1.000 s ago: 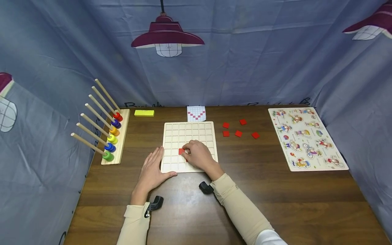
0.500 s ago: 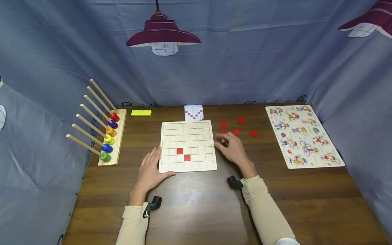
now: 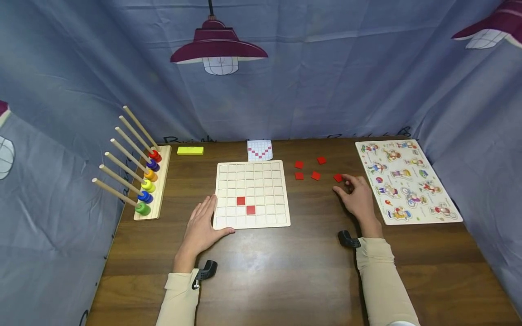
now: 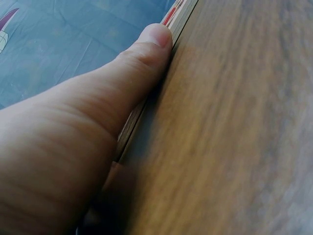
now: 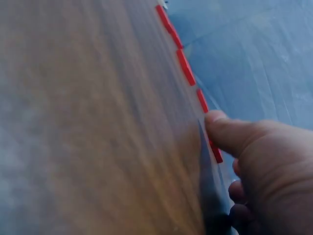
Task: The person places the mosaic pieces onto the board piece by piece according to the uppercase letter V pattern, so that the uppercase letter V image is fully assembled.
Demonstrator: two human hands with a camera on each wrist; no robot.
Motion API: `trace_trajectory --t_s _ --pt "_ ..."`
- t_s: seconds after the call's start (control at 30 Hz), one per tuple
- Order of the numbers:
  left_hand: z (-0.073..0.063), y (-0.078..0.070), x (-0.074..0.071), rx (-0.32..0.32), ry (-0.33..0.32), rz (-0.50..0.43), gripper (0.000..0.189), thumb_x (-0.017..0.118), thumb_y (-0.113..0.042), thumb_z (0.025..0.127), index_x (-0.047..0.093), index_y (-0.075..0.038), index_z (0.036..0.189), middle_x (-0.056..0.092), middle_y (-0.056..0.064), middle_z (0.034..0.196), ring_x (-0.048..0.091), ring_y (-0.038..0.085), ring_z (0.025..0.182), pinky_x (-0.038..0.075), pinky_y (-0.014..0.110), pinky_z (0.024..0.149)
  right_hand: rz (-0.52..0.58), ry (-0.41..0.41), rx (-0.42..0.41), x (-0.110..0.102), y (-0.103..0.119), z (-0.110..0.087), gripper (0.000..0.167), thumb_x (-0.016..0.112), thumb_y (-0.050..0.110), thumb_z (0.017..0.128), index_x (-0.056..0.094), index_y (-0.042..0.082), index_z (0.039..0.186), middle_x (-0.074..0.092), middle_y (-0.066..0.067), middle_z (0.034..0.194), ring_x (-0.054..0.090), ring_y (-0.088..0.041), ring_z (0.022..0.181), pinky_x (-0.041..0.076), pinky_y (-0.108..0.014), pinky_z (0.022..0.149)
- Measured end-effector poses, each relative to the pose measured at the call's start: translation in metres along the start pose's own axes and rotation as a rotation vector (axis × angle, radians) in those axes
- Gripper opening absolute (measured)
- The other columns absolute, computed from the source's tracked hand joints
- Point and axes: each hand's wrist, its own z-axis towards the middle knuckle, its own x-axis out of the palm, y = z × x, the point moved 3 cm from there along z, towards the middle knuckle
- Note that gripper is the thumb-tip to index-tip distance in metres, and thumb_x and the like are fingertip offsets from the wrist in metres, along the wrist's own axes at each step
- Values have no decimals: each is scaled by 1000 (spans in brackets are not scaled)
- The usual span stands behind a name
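Observation:
My left hand lies at the near left corner of a pale wooden grid board. Its straight fingers run along the left side and the thumb touches the front edge. Two red square tiles, one of them the upper tile, sit in cells of the board. To the right, my right hand reaches over the rightmost loose red tile, index finger at its edge and thumb apart. In the right wrist view the thumb partly hides that red tile.
Several more loose red tiles lie right of the board. A pattern card stands behind it. At left are a peg stand with coloured rings and a yellow block. A picture puzzle board lies at right.
My right hand has left the board, where it was at a red tile, and moved right to the farthest loose tile. Two red tiles now show in the grid. My left hand stays put.

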Motion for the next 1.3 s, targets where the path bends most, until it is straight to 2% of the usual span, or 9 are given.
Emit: trace_trajectory --t_s 0.23,0.57,0.8,0.97,1.3 --pt "0 0 1 -2 9 5 128 79 -72 72 19 -7 164 22 9 171 19 27 160 14 46 131 -41 4 43 3 -10 4 50 75 26 94 63 -2 133 57 -18 106 53 -30 91 37 -33 75" --pt "-1 3 1 -4 -3 0 127 79 -71 72 20 -6 163 23 10 171 19 28 159 15 47 131 -59 5 45 6 -12 11 52 78 30 92 66 -5 129 62 -19 103 58 -32 91 44 -37 75" --pt "0 3 2 0 -10 6 128 78 -75 71 20 -7 163 24 10 170 21 29 159 16 49 130 -45 -16 98 4 -13 14 45 75 31 93 70 -2 124 65 -19 104 62 -33 94 45 -36 76" --pt "1 4 3 -2 -13 11 128 78 -74 71 20 -7 163 24 10 170 21 28 159 16 47 131 -60 -27 101 5 -11 14 39 72 29 96 71 -1 121 65 -17 103 61 -32 92 44 -35 76" --pt "0 4 3 -3 -5 13 128 78 -74 72 19 -7 164 23 9 171 20 27 159 16 47 131 -99 6 99 1 -8 15 38 71 26 97 69 -4 121 64 -18 102 60 -34 93 47 -44 78"
